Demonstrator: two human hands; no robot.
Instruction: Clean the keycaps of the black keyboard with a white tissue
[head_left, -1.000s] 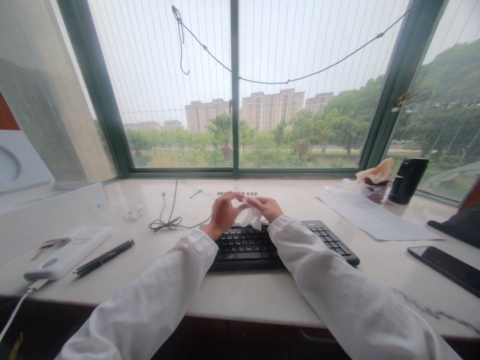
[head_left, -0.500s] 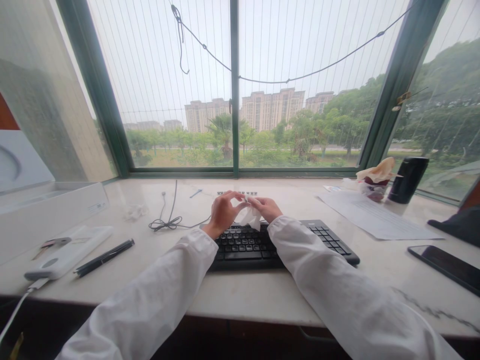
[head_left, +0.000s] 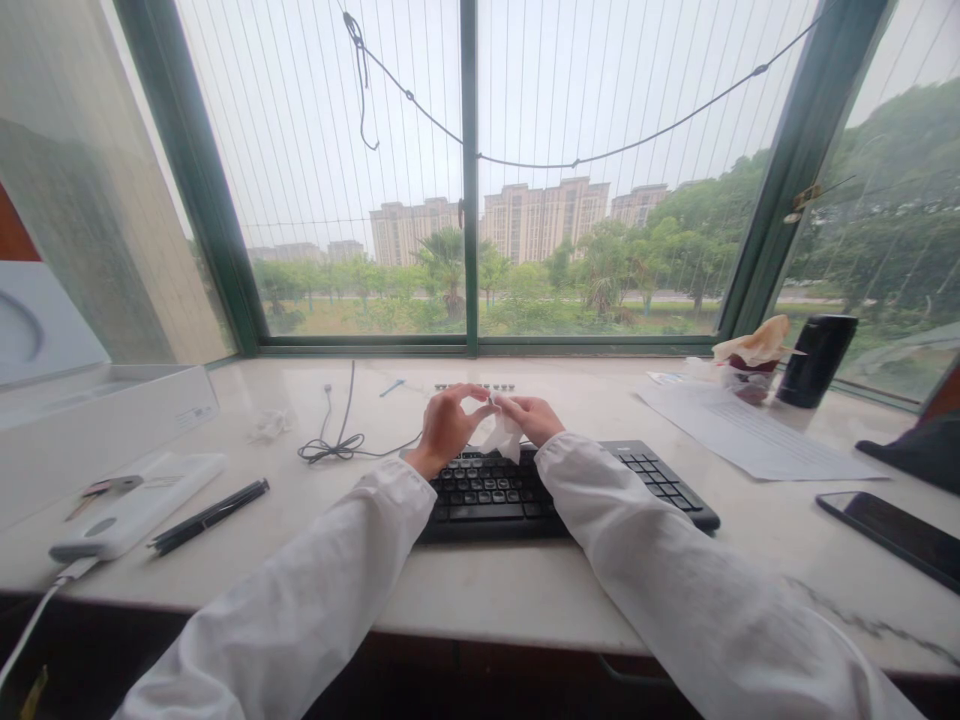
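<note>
My left hand (head_left: 448, 428) is above the left part of the black keyboard (head_left: 487, 497), thumb and forefinger pinched on a small dark piece (head_left: 491, 399) that looks like a keycap. My right hand (head_left: 534, 416) meets it from the right, its fingers closed on a white tissue (head_left: 504, 436) pressed against the same piece. The tissue hangs down over the upper keys. Fingers and tissue cover most of the small piece. Behind the hands, a row of loose keycaps (head_left: 499, 387) lies on the white desk, partly hidden by my left hand.
At left are a coiled cable (head_left: 334, 450), crumpled tissue (head_left: 271, 425), pens (head_left: 208, 516), a white power strip (head_left: 124, 525) with keys on it, and a white box (head_left: 169, 400). At right are paper sheets (head_left: 750, 430), a black cup (head_left: 816, 360) and a phone (head_left: 900, 540).
The fingertips have shifted very slightly around the small piece, and the tissue has moved a little with them. Everything else on the desk stays put.
</note>
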